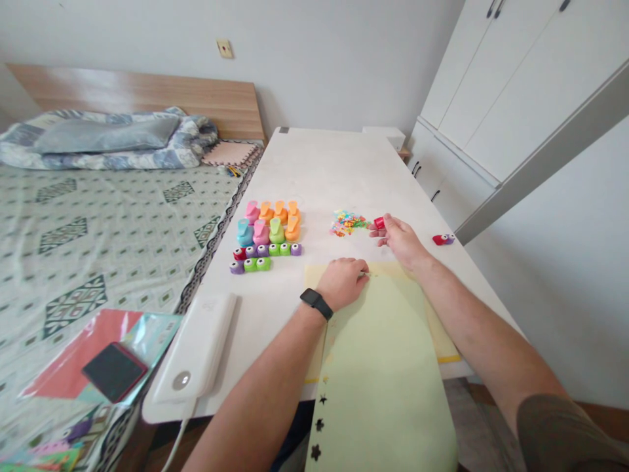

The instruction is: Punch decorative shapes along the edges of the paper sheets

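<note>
My right hand (pixel 401 238) is closed around a small red craft punch (pixel 379 223), held beside a heap of colourful paper cutouts (pixel 346 223). A long pale green sheet of paper (pixel 381 367) lies over a yellow sheet (pixel 445 334) and hangs off the table's front edge. Along its left edge runs a row of flower- and star-shaped holes (pixel 320 425). My left hand (pixel 343 283), with a black watch on the wrist, has its fingers curled at the upper left corner of the green sheet, gripping its edge.
Several coloured punches (pixel 268 229) stand in rows on the left of the white table (pixel 319 164). A red and a purple punch (pixel 443 240) sit near the right edge. At front left lies a white corded device (pixel 199 347); a phone (pixel 114 372) rests on the bed (pixel 122 242).
</note>
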The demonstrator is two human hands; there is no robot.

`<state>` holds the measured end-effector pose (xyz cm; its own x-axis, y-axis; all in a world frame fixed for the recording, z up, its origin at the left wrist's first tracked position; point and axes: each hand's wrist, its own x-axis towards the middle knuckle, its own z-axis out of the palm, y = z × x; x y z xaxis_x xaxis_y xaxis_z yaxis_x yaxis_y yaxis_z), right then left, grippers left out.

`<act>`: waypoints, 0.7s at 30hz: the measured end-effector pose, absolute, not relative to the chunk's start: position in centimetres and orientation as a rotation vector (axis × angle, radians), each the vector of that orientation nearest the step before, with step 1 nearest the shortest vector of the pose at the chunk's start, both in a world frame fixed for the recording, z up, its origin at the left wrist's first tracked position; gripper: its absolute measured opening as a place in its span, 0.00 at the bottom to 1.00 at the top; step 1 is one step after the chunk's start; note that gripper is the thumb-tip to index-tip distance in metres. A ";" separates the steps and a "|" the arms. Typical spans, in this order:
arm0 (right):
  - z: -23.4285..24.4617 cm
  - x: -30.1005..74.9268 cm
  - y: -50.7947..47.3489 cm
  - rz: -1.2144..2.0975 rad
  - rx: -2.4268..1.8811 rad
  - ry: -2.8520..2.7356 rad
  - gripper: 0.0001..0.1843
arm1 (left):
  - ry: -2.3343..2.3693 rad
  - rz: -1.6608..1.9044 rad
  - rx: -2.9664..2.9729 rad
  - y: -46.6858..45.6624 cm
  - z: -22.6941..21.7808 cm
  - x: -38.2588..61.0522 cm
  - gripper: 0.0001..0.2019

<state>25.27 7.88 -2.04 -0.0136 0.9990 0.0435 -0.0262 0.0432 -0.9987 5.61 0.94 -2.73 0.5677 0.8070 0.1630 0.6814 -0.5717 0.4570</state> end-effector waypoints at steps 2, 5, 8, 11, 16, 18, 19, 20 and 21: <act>-1.2 25.0 7.7 1.249 -1.144 -1.167 0.25 | 1.218 0.509 2.457 0.9 -2.8 5.6 0.08; -0.1 24.6 7.2 1.335 -1.126 -1.081 0.25 | 1.211 0.511 2.455 0.9 -2.8 5.5 0.09; 0.6 24.4 6.9 1.403 -1.116 -1.008 0.26 | 1.215 0.507 2.454 0.9 -2.8 5.5 0.09; 1.1 24.4 6.6 1.441 -1.135 -1.017 0.29 | 1.227 0.496 2.447 0.8 -2.7 5.5 0.09; 3.0 23.5 5.4 1.508 -1.087 -1.120 0.33 | 1.233 0.496 2.446 0.8 -2.7 5.5 0.09; 3.8 22.5 4.9 1.532 -1.029 -1.172 0.33 | 1.230 0.501 2.443 0.8 -2.8 5.5 0.09; 4.2 21.8 4.7 1.528 -1.010 -1.211 0.33 | 1.229 0.501 2.441 0.9 -2.9 5.5 0.10; 4.4 20.9 4.5 1.509 -1.004 -1.264 0.32 | 1.228 0.498 2.437 0.9 -2.9 5.5 0.10; 4.6 20.0 4.3 1.473 -1.015 -1.336 0.31 | 1.230 0.492 2.433 0.9 -3.0 5.5 0.10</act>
<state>19.99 4.33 4.60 -0.2811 0.9596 -0.0123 -0.0817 -0.0367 -0.9960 5.53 0.88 -2.99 0.5580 0.8179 0.1402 0.6889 -0.5508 0.4712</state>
